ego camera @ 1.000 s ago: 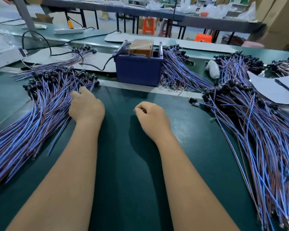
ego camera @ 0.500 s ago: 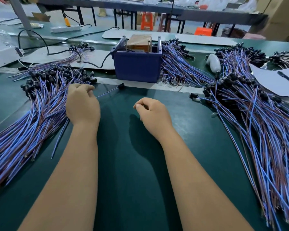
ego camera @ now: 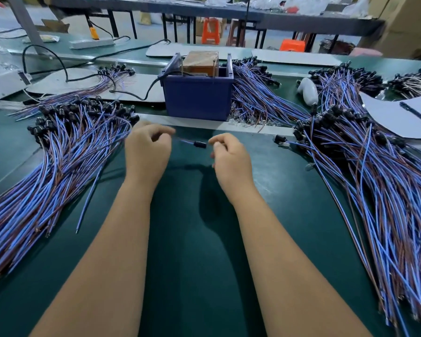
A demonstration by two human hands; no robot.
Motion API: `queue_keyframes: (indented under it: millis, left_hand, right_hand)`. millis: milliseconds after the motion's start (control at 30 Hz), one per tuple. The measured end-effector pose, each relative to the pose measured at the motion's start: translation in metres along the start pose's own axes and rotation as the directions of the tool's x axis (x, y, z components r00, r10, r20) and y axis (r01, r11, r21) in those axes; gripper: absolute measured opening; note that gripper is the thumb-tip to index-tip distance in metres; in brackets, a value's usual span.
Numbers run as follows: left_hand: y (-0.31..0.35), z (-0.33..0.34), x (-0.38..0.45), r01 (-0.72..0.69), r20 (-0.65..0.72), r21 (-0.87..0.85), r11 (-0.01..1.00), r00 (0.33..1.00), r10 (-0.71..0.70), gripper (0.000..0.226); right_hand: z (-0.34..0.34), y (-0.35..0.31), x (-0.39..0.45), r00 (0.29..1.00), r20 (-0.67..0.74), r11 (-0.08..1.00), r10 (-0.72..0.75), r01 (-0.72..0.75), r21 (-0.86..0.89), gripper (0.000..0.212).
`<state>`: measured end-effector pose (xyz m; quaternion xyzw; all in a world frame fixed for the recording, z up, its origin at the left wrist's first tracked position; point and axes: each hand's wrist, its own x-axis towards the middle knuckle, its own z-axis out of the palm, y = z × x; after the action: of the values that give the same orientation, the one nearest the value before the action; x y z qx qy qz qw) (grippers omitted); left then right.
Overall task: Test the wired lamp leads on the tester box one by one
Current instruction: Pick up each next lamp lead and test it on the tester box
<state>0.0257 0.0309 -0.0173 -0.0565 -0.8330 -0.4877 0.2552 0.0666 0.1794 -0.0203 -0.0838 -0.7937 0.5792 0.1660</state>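
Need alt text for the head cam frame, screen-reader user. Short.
A person's left hand pinches one blue-wired lamp lead over a green bench, its black socket pointing toward the curled fingers of the right hand. Large piles of leads flank both arms, and a blue tester box stands behind the hands.

Green workbench (ego camera: pixel 192 263): wire bundle (ego camera: pixel 46 171) at left of frame; larger wire bundle (ego camera: pixel 379 190) at right; blue box (ego camera: pixel 197 96) upper centre; white paper (ego camera: pixel 399 115) with pen (ego camera: pixel 416 113) upper right.

The tester box (ego camera: pixel 197 98) stands behind both hands, between the left lead pile (ego camera: pixel 54 161) and the right lead pile (ego camera: pixel 379 181).
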Motion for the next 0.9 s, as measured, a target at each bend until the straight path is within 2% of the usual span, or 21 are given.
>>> queue_keyframes:
  millis: [33, 67, 133, 167, 200, 233, 300, 333, 367, 433, 500, 533, 600, 667, 767, 900]
  left_hand:
    - [0.010, 0.003, -0.003, 0.036, -0.003, -0.225, 0.974, 0.999, -0.038, 0.030]
    - [0.019, 0.008, -0.005, 0.081, 0.005, -0.442, 0.893, 0.996, -0.088, 0.031]
    - [0.034, 0.017, -0.010, 0.172, 0.054, -0.783, 0.597, 0.976, -0.210, 0.036]
    - [0.040, 0.021, -0.013, 0.222, 0.122, -0.881, 0.418, 0.960, -0.253, 0.039]
    - [0.045, 0.024, -0.017, 0.277, 0.208, -0.924, 0.263, 0.942, -0.264, 0.041]
    - [0.048, 0.025, -0.020, 0.342, 0.301, -0.928, 0.149, 0.922, -0.245, 0.040]
    - [0.050, 0.025, -0.023, 0.494, 0.485, -0.869, 0.035, 0.864, -0.132, 0.040]
    - [0.051, 0.025, -0.025, 0.572, 0.570, -0.819, 0.036, 0.820, -0.057, 0.041]
    - [0.052, 0.025, -0.026, 0.639, 0.642, -0.764, 0.087, 0.767, 0.010, 0.042]
    - [0.055, 0.029, -0.031, 0.700, 0.748, -0.647, 0.303, 0.660, 0.073, 0.046]
    - [0.058, 0.034, -0.037, 0.662, 0.793, -0.548, 0.512, 0.606, 0.065, 0.049]
    - [0.058, 0.034, -0.038, 0.647, 0.805, -0.511, 0.566, 0.592, 0.050, 0.048]
    - [0.054, 0.027, -0.033, 0.659, 0.821, -0.477, 0.582, 0.570, 0.029, 0.042]
    - [0.043, 0.016, -0.024, 0.672, 0.813, -0.496, 0.550, 0.582, 0.021, 0.046]
    - [0.028, 0.004, -0.013, 0.665, 0.782, -0.498, 0.556, 0.622, -0.043, 0.050]
    - [0.026, 0.011, -0.013, 0.535, 0.582, -0.488, 0.689, 0.788, -0.200, 0.046]
  right_hand:
    - [-0.001, 0.000, 0.002, 0.998, -0.033, 0.992, 0.058, -0.054, 0.117, 0.031]
    - [-0.003, -0.001, 0.004, 0.993, -0.043, 0.968, 0.108, -0.095, 0.231, 0.032]
    - [-0.009, -0.002, 0.005, 0.988, -0.022, 0.914, 0.155, -0.135, 0.382, 0.033]
    - [-0.011, -0.003, 0.005, 0.987, -0.001, 0.899, 0.158, -0.143, 0.414, 0.033]
    - [-0.013, -0.004, 0.005, 0.988, 0.021, 0.895, 0.154, -0.148, 0.420, 0.032]
    - [-0.014, -0.004, 0.005, 0.988, 0.043, 0.900, 0.149, -0.153, 0.407, 0.030]
    - [-0.014, -0.006, 0.004, 0.986, 0.088, 0.908, 0.144, -0.167, 0.384, 0.027]
    - [-0.014, -0.008, 0.004, 0.984, 0.110, 0.902, 0.143, -0.176, 0.395, 0.027]
    - [-0.014, -0.008, 0.004, 0.982, 0.127, 0.890, 0.143, -0.184, 0.418, 0.027]
    - [-0.016, -0.010, 0.002, 0.979, 0.139, 0.858, 0.150, -0.199, 0.474, 0.030]
    - [-0.019, -0.010, 0.001, 0.979, 0.126, 0.833, 0.162, -0.204, 0.514, 0.028]
    - [-0.021, -0.010, 0.001, 0.981, 0.107, 0.827, 0.165, -0.196, 0.526, 0.025]
    - [-0.023, -0.009, 0.001, 0.984, 0.052, 0.814, 0.171, -0.170, 0.555, 0.022]
    - [-0.025, -0.008, 0.002, 0.985, 0.018, 0.793, 0.169, -0.147, 0.592, 0.020]
    - [-0.026, -0.007, 0.003, 0.985, 0.054, 0.758, 0.167, -0.163, 0.632, 0.018]
    - [-0.023, -0.007, 0.003, 0.983, 0.086, 0.828, 0.160, -0.181, 0.531, 0.023]
